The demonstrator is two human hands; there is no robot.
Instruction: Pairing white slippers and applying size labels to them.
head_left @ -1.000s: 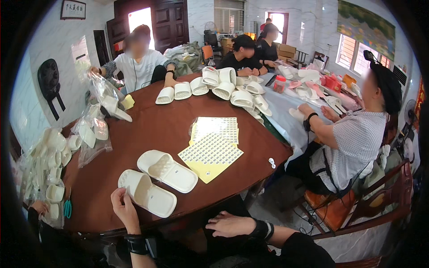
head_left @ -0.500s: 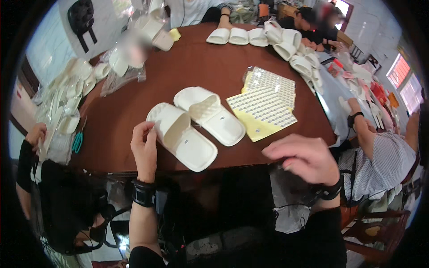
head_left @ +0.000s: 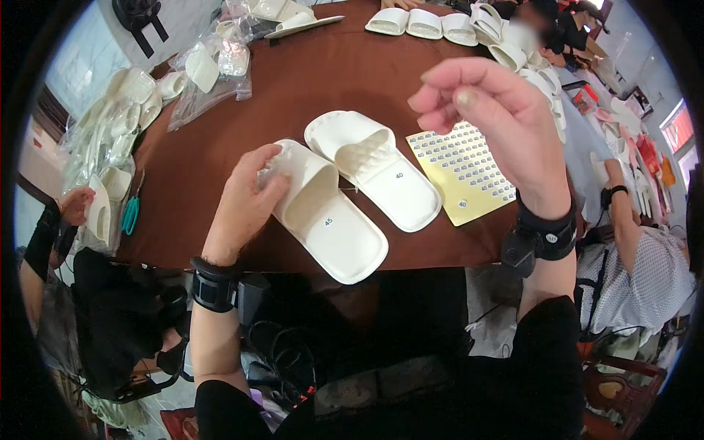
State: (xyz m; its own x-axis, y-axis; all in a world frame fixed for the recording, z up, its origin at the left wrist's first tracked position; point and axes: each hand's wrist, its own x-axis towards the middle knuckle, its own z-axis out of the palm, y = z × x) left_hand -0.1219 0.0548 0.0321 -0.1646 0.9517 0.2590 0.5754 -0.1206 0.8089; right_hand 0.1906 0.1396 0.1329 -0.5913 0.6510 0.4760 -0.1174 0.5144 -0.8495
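Observation:
Two white slide slippers lie side by side on the brown tabletop, heels toward me. My left hand [head_left: 253, 194] grips the side of the nearer slipper [head_left: 326, 220] by its strap, thumb and fingers bent around the edge. The farther slipper [head_left: 396, 180] rests just to its right, untouched. Each insole bears a small round sticker. My right hand [head_left: 491, 110] is raised over the yellow-backed sticker sheet [head_left: 458, 198], partly covering it. Its fingers are loosely curled, the thumb stands apart from them, and I see nothing between.
Wrapped slippers [head_left: 121, 132] are piled at the left edge, beside teal-handled scissors [head_left: 130, 213]. A co-worker's hand [head_left: 75, 205] is there holding a slipper. More white slippers [head_left: 425, 24] line the far edge. Another person's arm [head_left: 620, 194] is at the right-hand table.
My right hand has risen and moved away from me, over the sticker sheet. My left hand has shifted from a light touch to a fuller hold on the nearer slipper. The view has shifted.

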